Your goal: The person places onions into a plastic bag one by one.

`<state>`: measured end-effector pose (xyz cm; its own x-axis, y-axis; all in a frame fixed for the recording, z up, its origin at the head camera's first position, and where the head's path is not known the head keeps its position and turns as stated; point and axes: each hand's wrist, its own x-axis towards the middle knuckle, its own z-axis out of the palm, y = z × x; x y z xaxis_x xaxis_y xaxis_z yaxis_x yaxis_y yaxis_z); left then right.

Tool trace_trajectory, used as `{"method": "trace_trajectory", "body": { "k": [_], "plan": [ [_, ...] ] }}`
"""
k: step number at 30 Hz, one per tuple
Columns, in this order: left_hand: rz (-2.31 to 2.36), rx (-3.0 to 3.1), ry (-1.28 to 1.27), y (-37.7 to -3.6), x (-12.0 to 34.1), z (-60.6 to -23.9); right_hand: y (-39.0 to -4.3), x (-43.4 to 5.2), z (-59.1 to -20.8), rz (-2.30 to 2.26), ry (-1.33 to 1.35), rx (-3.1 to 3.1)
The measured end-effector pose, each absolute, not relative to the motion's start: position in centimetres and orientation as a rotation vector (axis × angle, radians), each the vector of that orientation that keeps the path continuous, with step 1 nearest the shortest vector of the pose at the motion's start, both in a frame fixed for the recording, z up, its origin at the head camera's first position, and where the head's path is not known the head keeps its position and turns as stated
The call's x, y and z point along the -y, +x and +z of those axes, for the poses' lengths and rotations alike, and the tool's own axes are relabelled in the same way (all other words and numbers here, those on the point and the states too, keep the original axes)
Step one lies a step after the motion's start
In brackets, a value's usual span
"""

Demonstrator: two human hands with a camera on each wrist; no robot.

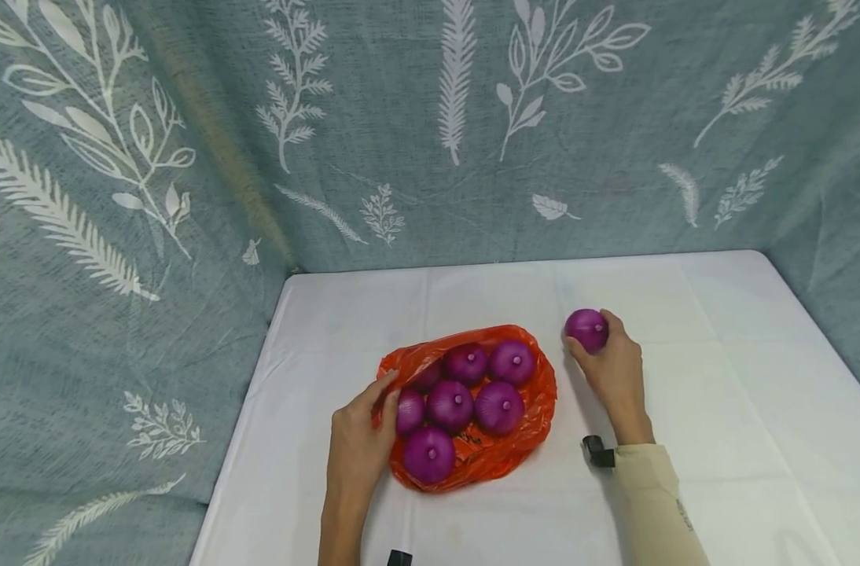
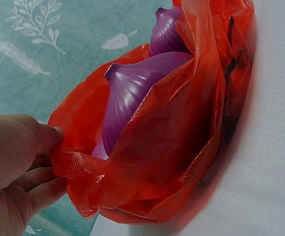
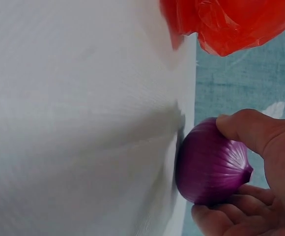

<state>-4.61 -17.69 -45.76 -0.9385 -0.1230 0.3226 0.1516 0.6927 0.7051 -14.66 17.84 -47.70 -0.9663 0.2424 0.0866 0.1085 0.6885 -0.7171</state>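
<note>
An orange-red plastic bag (image 1: 497, 465) lies spread open on the white table, with several purple onions (image 1: 450, 406) inside it. My left hand (image 1: 362, 436) pinches the bag's left rim between thumb and fingers; the left wrist view shows the thumb (image 2: 49, 136) over the plastic edge. To the right of the bag, my right hand (image 1: 617, 373) holds a single purple onion (image 1: 586, 330) between thumb and fingers. In the right wrist view that onion (image 3: 211, 164) is at the tabletop, its pointed tip toward the palm.
A white cloth covers the table (image 1: 741, 377). Blue-green fabric with white leaf prints (image 1: 402, 157) hangs behind it and along both sides. A small black device (image 1: 598, 452) sits at the right wrist by the beige sleeve (image 1: 652, 503).
</note>
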Motion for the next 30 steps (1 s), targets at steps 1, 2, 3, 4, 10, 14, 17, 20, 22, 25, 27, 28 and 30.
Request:
{"method": "trace_trajectory", "body": {
  "k": [1,2,3,4,10,14,17,20,22,25,27,28,30],
  "plan": [
    [-1.107,2.561,-0.022,-4.6,17.7,-45.8,-14.7,-17.9,-47.7,1.142,-0.285,2.728],
    [-1.104,2.564,-0.022,-4.6,17.7,-45.8,-14.6,-17.9,-47.6,1.145,-0.29,2.732],
    [-1.106,2.567,-0.021,-4.6,17.7,-45.7,-14.6,-18.0,-47.5,1.147,-0.297,2.73],
    [-1.106,2.568,-0.023,-4.7,17.7,-45.7,-14.5,-18.1,-47.3,1.151,-0.301,2.727],
    [-1.114,2.571,-0.023,-4.8,17.5,-45.6,-14.2,-18.5,-46.2,1.144,-0.256,2.666],
    [-1.109,2.579,-0.019,-4.9,17.4,-45.5,-14.1,-18.4,-45.2,1.131,-0.207,2.622],
    [-1.107,2.581,-0.019,-4.9,17.4,-45.5,-13.9,-18.2,-44.6,1.139,-0.168,2.594],
    [-1.108,2.581,-0.021,-4.9,17.3,-45.6,-13.5,-17.9,-43.8,1.159,-0.125,2.57],
    [-1.109,2.58,-0.021,-4.9,17.3,-45.6,-13.2,-17.6,-43.3,1.168,-0.094,2.553],
    [-1.105,2.579,-0.019,-4.9,17.4,-45.6,-12.7,-17.2,-42.4,1.176,-0.044,2.525],
    [-1.105,2.577,-0.017,-4.8,17.4,-45.7,-12.3,-16.9,-41.6,1.181,-0.013,2.504],
    [-1.106,2.577,-0.016,-4.8,17.4,-45.7,-12.1,-16.8,-41.2,1.184,0.0,2.494],
    [-1.109,2.58,-0.017,-4.8,17.3,-45.8,-11.6,-16.6,-40.4,1.191,0.014,2.475]
  ]
}}
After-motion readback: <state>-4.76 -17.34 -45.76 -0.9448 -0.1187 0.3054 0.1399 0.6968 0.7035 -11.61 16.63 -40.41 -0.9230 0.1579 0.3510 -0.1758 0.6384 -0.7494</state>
